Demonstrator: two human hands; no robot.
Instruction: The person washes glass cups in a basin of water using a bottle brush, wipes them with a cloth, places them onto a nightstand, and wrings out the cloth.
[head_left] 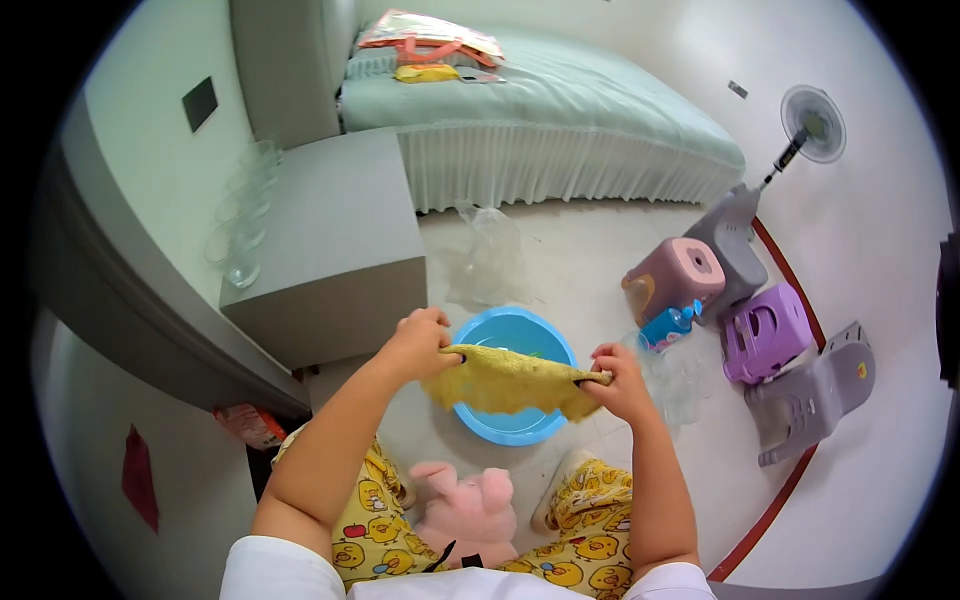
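Note:
A yellow cloth [515,380] is stretched between my two hands, its lower edge hanging loose. My left hand [418,343] is closed on its left end, and my right hand [618,382] pinches the right end. Directly beneath the cloth, a round blue basin [510,428] stands on the floor, partly covered from sight. Something small and green shows inside the basin behind the cloth's top edge; I cannot make out what it is. Between my legs sits a pink plush toy [470,515].
Right of the basin are clear glasses [672,385], a blue pump bottle [668,325], a pink stool [675,275], a purple stool [768,333] and a grey stool [815,395]. Several glasses line a grey cabinet [340,210]. A plastic bag [490,255] lies before the bed [560,90].

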